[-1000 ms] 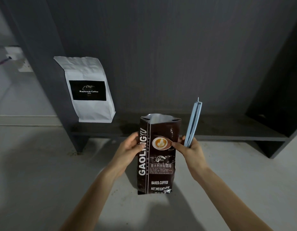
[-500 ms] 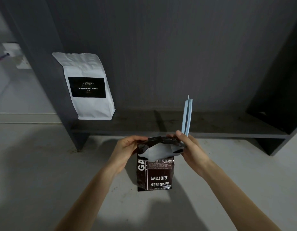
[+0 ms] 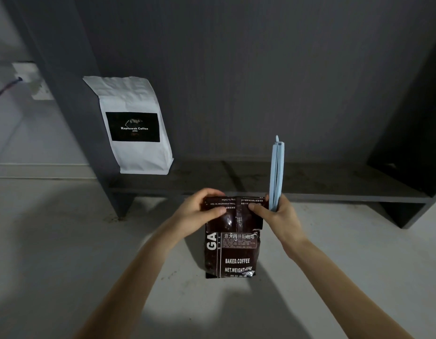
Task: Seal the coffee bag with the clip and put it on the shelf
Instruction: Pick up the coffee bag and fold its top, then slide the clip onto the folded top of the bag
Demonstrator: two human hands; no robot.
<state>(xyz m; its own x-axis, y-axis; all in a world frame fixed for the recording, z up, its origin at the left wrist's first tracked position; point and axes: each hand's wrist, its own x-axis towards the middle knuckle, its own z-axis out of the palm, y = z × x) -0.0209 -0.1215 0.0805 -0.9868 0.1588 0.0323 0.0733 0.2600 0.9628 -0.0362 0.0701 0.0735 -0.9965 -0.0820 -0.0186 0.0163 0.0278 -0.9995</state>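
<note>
Far left, a wall socket (image 3: pixel 32 80) with a cable, outside the shelf unit. White coffee bag (image 3: pixel 133 126) stands at the left end of the shelf (image 3: pixel 310 189), leaning toward the side panel; rest of that dark board looks free, likely where the task's bag will go. Left hand (image 3: pixel 199 211): fingers wrapped over the top left corner of the brown coffee bag (image 3: pixel 232 243), thumb pressed on the front of the folded flap, grip closed on the fold, apparently to keep the crease from springing back. The bag itself stands upright on the pale floor (image 3: pixel 65 241), in front of and below the shelf edge, between the two hands. Its top is turned forward and down, so the flap shows upside-down print over the upper front; below it read "GA", "BAKED.COFFEE" and the net weight line. Glossy, crinkled foil, body looks fairly full; bottom edge sits flat. Right hand (image 3: pixel 276 214): thumb pinches the flap's right corner while the other fingers hold the light blue clip (image 3: pixel 276 172) upright beside the bag, its two long arms lying close together, parked so both hands can manage the fold. Clip not yet on the bag; judged step is finishing the fold before sliding the clip across.
</note>
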